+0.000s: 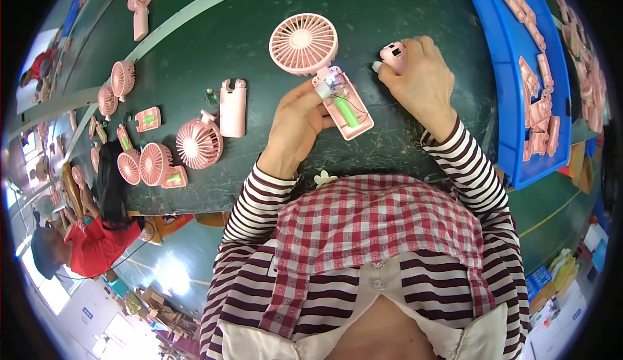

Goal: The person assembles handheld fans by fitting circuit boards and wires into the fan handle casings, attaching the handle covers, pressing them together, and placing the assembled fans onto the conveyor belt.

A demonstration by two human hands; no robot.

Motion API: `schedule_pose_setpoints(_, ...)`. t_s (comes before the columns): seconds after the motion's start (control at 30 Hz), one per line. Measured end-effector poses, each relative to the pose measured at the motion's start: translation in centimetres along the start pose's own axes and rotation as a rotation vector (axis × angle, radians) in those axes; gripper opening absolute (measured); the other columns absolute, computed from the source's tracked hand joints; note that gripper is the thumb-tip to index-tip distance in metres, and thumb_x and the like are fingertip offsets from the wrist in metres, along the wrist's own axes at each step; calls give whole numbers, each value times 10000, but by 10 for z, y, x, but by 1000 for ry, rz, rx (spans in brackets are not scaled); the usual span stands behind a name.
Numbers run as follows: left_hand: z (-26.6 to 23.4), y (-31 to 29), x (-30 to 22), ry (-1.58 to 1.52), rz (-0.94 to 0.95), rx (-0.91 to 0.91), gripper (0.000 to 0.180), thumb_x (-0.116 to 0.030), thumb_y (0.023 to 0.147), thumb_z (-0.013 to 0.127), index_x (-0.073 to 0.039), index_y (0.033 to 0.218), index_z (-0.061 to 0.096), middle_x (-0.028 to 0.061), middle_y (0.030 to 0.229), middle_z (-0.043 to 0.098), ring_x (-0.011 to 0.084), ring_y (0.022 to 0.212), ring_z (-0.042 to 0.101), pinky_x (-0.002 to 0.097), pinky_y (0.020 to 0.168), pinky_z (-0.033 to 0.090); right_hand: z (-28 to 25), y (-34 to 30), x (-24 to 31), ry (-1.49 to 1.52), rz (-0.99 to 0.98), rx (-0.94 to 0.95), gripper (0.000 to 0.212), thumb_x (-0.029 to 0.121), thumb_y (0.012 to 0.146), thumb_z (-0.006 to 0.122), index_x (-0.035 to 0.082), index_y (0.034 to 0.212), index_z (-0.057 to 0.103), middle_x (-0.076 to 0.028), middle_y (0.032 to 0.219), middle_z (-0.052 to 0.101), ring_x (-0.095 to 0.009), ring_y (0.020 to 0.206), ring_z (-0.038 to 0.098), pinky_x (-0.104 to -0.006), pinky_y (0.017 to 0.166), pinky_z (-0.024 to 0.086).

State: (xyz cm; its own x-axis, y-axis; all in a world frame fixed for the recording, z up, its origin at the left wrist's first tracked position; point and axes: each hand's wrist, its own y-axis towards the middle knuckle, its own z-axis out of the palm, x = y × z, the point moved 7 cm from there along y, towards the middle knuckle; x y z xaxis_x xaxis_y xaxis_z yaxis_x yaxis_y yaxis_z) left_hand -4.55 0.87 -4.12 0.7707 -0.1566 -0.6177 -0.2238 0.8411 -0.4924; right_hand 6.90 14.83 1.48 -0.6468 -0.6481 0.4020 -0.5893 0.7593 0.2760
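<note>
My left hand [293, 123] is closed around a pink handheld fan [302, 43], its round grille pointing away from me. The fan's handle is uncovered and shows a green battery [348, 111] and thin wires inside the pink shell. A pale cover sits on the thumb of this hand. To the right, my right hand [423, 74] grips a pink handle cover [393, 55] with a dark slot at its end; the fingers hide most of it. Left of my left hand, another pink handle shell [233, 108] lies on the table beside a pink fan [199, 143].
A blue bin [519, 133] of pink plastic parts stands along the right. Several more fans, such as one pink fan [155, 163], lie at the left of the green table [402, 3]. A person in a red top [97, 246] sits at the far left.
</note>
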Motion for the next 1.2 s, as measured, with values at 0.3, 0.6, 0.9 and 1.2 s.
schedule_pose_setpoints(0.3,6,-4,-2,193,-28,1,325,-130,904,462,55,1170,489,112,1041,593,190,913,615,339,772,525,-4,-15,55,486,-563,111,184,6,643,637,-3,821,593,-96,903,589,-254,784,563,-333,689,457)
schedule_pose_setpoints(0.6,7,1,1,215,-45,-10,296,-159,895,513,29,1124,521,76,968,594,155,849,612,292,735,517,-12,-20,62,370,-663,30,185,-10,613,644,-2,786,579,-106,931,583,-262,773,562,-340,669,452)
schedule_pose_setpoints(0.9,11,1,1,251,29,101,344,64,788,565,60,1129,518,86,1004,620,153,892,609,271,788,499,-3,-22,65,326,-698,94,258,-54,557,625,-27,807,564,-115,917,573,-272,776,564,-365,687,461)
schedule_pose_setpoints(1.2,14,2,-2,229,74,176,375,43,790,592,68,1154,506,100,1032,615,161,911,610,282,808,499,-10,-12,62,424,-682,100,212,-43,630,605,-35,833,544,-118,930,553,-277,776,560,-346,650,469)
